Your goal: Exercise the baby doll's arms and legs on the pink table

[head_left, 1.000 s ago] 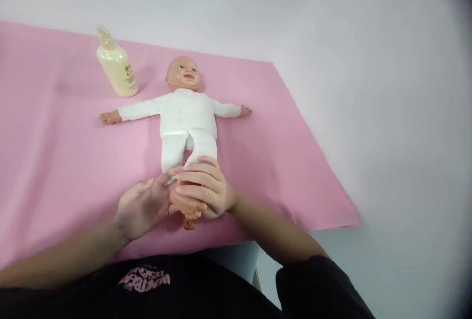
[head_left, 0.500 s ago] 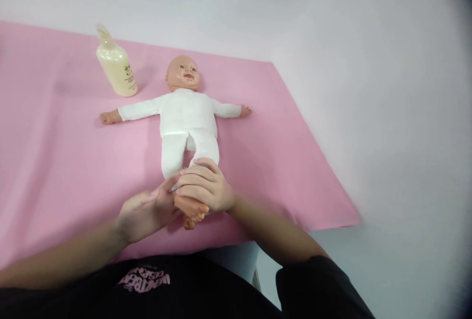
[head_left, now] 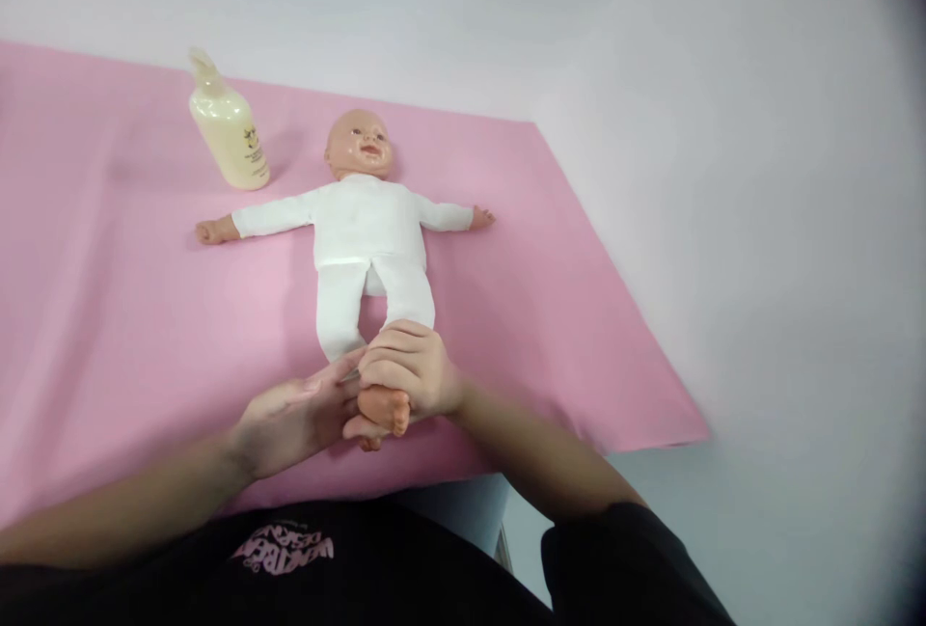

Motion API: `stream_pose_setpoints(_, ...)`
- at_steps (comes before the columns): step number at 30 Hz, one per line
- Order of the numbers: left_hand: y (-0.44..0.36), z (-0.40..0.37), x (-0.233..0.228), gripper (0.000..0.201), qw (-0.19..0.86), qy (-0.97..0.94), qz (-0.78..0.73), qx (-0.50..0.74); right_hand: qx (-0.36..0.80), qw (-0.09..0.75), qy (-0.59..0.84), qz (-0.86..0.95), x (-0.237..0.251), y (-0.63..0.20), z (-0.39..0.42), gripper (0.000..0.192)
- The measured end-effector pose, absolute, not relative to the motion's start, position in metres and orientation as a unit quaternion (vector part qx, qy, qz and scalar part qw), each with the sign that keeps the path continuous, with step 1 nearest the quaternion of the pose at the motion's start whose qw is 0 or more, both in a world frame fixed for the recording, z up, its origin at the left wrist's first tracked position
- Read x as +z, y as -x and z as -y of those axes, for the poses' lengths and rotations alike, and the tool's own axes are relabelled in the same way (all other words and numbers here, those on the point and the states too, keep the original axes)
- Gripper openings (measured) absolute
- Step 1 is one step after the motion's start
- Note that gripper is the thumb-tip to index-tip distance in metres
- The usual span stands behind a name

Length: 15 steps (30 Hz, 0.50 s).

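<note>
A baby doll (head_left: 370, 221) in white cloth lies on its back, its arms stretched out and its feet towards me. My right hand (head_left: 412, 370) is wrapped around one lower leg near the ankle, and a bare foot (head_left: 385, 408) sticks out below the fingers. Part of the other foot shows beneath it. My left hand (head_left: 296, 414) is turned palm up beside the feet, fingers stretched towards the doll's legs. Its fingertips are partly hidden behind my right hand, so I cannot tell how firmly they touch the doll.
A pump bottle (head_left: 230, 134) of pale yellow liquid stands to the left of the doll's head. Pink cloth (head_left: 542, 317) covers the table, whose right edge slants down towards me. A pale wall (head_left: 463, 18) rises behind.
My right hand has shifted slightly right and down, and the doll's leg has moved with it. The held foot has turned, and a fingertip now shows under it. My left hand stays nearly still.
</note>
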<state>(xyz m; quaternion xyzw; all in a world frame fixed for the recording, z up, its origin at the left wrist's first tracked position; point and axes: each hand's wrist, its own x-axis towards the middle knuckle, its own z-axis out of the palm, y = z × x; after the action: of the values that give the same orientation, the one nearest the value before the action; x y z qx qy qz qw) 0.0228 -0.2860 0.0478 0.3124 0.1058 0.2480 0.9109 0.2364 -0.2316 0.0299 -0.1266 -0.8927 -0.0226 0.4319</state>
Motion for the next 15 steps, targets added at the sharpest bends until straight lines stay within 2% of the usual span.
stream_pose_setpoints(5, -0.031, 0.287, 0.052, 0.063, 0.915, -0.288, -0.068, 0.275, 0.000, 0.469, 0.118, 0.875, 0.035, -0.234, 0.232, 0.046)
stream_pose_setpoints(15, -0.035, 0.285, 0.057, 0.068, 0.926, -0.237, -0.128, 0.264, 0.019, 0.457, 0.091, 0.885, 0.036, -0.234, 0.234, 0.031)
